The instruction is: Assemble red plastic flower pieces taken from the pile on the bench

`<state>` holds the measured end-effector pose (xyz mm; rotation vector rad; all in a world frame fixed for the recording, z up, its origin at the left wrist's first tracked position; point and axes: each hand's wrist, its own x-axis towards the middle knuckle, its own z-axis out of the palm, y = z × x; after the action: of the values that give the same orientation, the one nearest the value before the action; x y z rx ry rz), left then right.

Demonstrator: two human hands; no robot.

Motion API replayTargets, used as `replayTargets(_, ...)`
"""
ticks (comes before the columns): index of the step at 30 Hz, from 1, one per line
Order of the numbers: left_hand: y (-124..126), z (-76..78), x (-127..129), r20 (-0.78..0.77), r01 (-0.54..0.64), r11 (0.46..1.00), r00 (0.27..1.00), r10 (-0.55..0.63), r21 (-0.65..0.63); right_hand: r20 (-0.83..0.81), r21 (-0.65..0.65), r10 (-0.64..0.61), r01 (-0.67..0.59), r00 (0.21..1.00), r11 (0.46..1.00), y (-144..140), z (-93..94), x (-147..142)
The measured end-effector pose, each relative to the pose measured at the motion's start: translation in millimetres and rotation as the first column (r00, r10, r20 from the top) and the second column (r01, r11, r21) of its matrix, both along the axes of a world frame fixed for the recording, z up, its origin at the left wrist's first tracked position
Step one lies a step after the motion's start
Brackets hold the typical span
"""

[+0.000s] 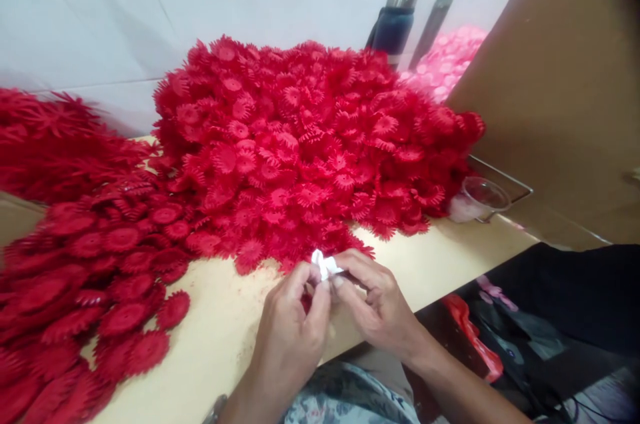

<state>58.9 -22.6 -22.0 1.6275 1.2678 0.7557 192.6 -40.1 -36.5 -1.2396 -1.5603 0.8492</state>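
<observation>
- Left hand point(295, 317) and right hand point(373, 297) meet fingertip to fingertip, both pinched shut on a small white piece point(324, 264).
- It pokes upward between them; long axis unclear.
- Red flower heap point(300, 144) just beyond.

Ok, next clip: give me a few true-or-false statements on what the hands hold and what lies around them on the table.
1. Both hands pinch a small white piece between their fingers. True: the left hand and right hand meet on the white piece.
2. The big heap behind the hands is blue flowers. False: the red plastic flowers are red.
3. A clear plastic cup sits right of the heap. True.
4. The pink pile lies at the near left. False: it is at the far right, beside the cardboard sheet.
5. The right hand lies flat on the table. False: it is raised, pinching.
</observation>
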Motion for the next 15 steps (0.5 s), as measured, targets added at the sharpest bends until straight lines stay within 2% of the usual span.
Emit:
replayTargets(3,-2,3.3,-2,0.006,0.091,0.996,0.996,-0.092,0.01,-0.066,-0.101,0.031,-0.037,0.997,0.994,-1,0.5,5)
replayTargets(6,-4,9.5,-5,0.072,0.138,0.99,0.988,-0.138,0.006,-0.236,-0.198,-0.013,-0.035,0.972,0.98,-1,-3.7,7)
replayTargets(8,-7,13.9,-9,0.122,0.053,0.998,0.991,-0.05,-0.024,-0.384,-0.252,-0.042,-0.061,0.922,0.966,-1,-7.3,7)
replayTargets(10,-8,17.6,-13,0.148,-0.096,0.993,0.983,0.106,-0.069,-0.478,-0.279,-0.061,-0.086,0.877,0.956,-1,-8.8,7)
replayTargets(13,-11,20.4,-21,0.169,-0.257,0.958,0.946,0.276,-0.126,-0.488,-0.275,-0.069,-0.079,0.87,0.958,-3,-0.9,7)
replayTargets(15,-13,20.3,-27,0.201,-0.306,0.939,0.921,0.335,-0.159,-0.407,-0.208,-0.069,-0.019,0.911,0.978,-10,12.1,8)
